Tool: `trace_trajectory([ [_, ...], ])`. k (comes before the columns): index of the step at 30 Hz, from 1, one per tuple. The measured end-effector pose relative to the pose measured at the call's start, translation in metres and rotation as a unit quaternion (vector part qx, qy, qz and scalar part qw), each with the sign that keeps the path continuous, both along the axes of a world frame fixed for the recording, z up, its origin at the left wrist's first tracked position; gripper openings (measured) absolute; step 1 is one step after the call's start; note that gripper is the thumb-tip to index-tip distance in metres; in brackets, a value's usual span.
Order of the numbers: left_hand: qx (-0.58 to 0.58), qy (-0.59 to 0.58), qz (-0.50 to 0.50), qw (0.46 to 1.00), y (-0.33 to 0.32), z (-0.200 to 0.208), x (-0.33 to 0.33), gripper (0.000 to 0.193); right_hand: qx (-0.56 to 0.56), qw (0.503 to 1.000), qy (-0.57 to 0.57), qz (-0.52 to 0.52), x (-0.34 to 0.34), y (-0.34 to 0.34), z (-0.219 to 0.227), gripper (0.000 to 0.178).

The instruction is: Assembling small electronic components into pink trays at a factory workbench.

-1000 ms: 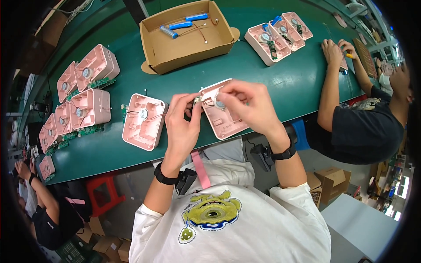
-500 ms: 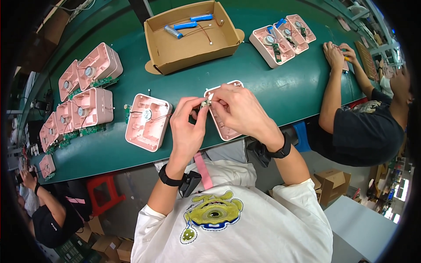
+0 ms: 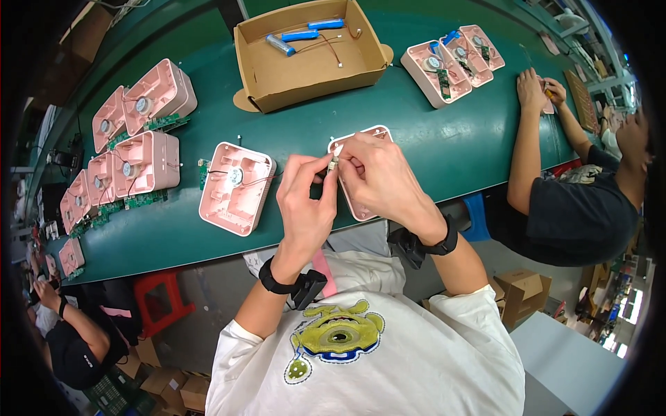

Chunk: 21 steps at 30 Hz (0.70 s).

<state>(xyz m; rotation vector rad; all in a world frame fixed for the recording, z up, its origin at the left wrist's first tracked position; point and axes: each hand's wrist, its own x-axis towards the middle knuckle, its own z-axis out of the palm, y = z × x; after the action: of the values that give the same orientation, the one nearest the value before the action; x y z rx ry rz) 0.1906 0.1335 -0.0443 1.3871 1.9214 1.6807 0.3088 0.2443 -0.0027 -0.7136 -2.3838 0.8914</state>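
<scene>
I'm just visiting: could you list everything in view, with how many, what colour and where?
Table: one, green, across the middle
Open housings: at least eleven, pink, left, centre and right on the table
Circuit boards: several, green, by or in housings
Cardboard tray: one, brown, top centre
Wired cylinders: three, blue, in the tray
Small part: one, pale, between the fingers
Red stool: one, red, lower left
Floor boxes: several, brown, both sides
Co-workers: at least two, dark tops, left and right
Distant clutter: too blurred to count
Shirt: one, white, lower centre
Wrist straps: two, black, one per wrist
Left hand: one, bare, pinching the small part
Right hand: one, bare, over the centre-right housing
</scene>
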Motion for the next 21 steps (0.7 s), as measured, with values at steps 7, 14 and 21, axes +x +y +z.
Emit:
trace_trajectory([
  [7,0.024,0.017,-0.012,0.999,0.001,0.000,-0.004,0.025,0.012,1.000,-0.024,0.006,-0.002,0.002,0.001,0.010],
  [14,-0.006,-0.010,-0.005,1.000,0.000,0.001,-0.005,0.024,0.072,0.983,-0.155,0.069,-0.007,0.028,0.040,0.015],
  [21,0.014,-0.046,-0.008,0.999,-0.003,-0.005,0.004,0.024,0.360,0.899,-0.248,0.010,-0.097,0.188,0.050,0.015],
])
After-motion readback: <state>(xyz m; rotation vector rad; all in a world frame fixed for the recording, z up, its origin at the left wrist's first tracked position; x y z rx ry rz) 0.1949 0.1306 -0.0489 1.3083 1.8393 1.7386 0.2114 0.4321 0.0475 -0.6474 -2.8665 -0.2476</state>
